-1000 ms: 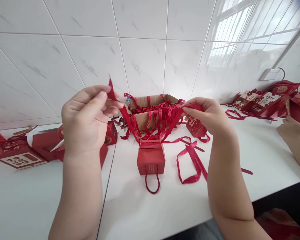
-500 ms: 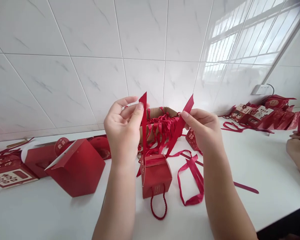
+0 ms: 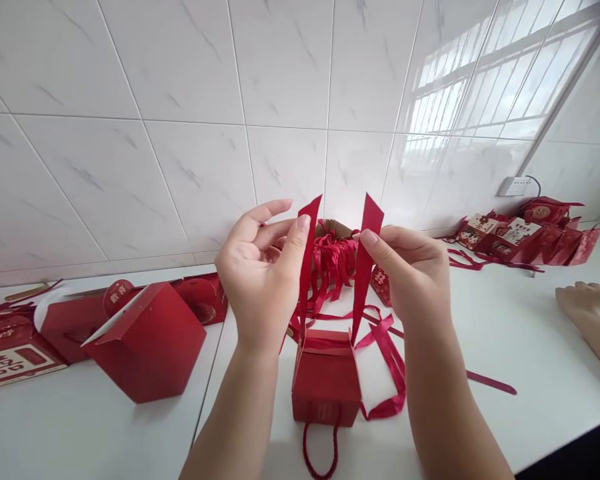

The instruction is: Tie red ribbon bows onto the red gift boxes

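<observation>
Ribbon (image 3: 362, 280) is apparently already threaded through the top of the small box (image 3: 325, 380) on the table (image 3: 505, 320). One end is pinched in left hand (image 3: 263, 280), other in right hand (image 3: 417, 263); ends left untied.

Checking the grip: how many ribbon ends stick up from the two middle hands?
2: one ribbon end in the left hand, another in the right hand, both above the small box.
</observation>
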Action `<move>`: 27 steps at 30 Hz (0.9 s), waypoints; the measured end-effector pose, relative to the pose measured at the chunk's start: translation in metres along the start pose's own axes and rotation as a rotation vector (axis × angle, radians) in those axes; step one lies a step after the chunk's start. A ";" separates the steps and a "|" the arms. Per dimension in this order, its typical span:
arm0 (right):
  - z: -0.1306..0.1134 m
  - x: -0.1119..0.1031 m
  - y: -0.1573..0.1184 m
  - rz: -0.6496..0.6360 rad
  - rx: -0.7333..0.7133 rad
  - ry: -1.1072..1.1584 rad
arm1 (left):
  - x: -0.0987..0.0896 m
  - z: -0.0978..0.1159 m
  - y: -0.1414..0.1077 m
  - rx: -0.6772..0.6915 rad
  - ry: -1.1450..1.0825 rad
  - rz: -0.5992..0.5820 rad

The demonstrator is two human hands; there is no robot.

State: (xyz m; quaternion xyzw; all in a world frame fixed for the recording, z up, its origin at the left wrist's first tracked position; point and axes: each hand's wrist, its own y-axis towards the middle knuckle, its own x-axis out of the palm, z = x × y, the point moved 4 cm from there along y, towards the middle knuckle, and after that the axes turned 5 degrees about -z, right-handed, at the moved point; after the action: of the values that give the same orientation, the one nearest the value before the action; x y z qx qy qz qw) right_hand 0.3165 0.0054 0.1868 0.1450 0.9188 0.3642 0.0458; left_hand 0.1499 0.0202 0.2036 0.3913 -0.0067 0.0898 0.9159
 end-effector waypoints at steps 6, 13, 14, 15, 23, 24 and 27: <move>-0.003 0.002 0.000 -0.057 0.039 0.045 | 0.003 0.007 -0.003 -0.026 0.000 0.043; 0.001 -0.004 0.002 0.012 -0.060 0.060 | 0.000 0.004 0.000 0.030 -0.064 0.017; 0.001 -0.006 0.003 0.025 -0.072 0.057 | 0.000 0.004 0.000 0.046 -0.067 0.014; 0.001 -0.007 0.003 0.037 -0.086 0.054 | -0.001 0.005 0.001 0.062 -0.067 0.010; 0.002 -0.011 0.006 0.055 -0.130 0.033 | -0.005 0.001 0.006 0.153 -0.087 0.010; 0.003 -0.011 0.007 0.054 -0.127 0.039 | -0.004 0.001 0.007 0.156 -0.088 0.009; 0.005 -0.009 0.007 0.037 -0.106 0.050 | -0.003 0.000 0.007 0.161 -0.093 0.007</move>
State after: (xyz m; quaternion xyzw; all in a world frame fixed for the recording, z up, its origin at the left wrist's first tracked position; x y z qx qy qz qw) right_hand 0.3275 0.0111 0.1878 0.1503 0.8963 0.4165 0.0237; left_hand 0.1460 0.0248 0.2084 0.4672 -0.0431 0.0751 0.8799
